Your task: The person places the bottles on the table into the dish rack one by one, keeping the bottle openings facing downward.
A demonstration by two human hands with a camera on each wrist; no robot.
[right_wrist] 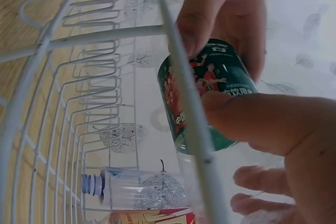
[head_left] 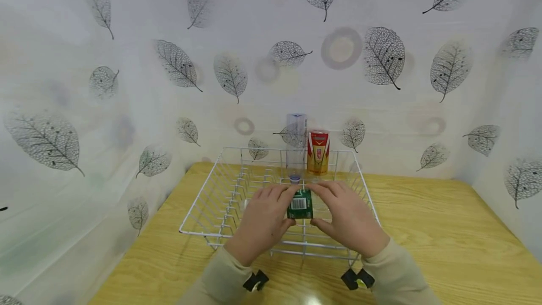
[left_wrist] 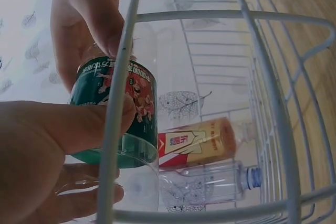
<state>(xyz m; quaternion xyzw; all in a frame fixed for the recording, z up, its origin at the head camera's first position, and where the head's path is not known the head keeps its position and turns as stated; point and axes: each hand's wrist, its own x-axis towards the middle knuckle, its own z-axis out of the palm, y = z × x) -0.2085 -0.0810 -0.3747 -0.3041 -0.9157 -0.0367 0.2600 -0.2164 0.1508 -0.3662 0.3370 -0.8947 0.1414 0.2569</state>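
Observation:
Both hands hold a clear plastic bottle with a green label point(head_left: 299, 204) sideways over the front of a white wire rack point(head_left: 326, 255). My left hand point(head_left: 263, 218) grips one end, and my right hand point(head_left: 350, 215) grips the other, thumbs on the near side. Red figures show on the green label point(left_wrist: 118, 90) in the left wrist view. Behind the hands, a clear bottle with a blue cap point(head_left: 296, 149) stands upside down in the rack. Beside it is a bottle with a red and yellow label point(head_left: 318, 152), also cap down.
The rack's upright wire prongs point(head_left: 230, 206) run in rows on its left side. It sits on a wood-grain table point(head_left: 436, 229). A pale leaf-print sheet point(head_left: 267, 84) hangs behind and on both sides.

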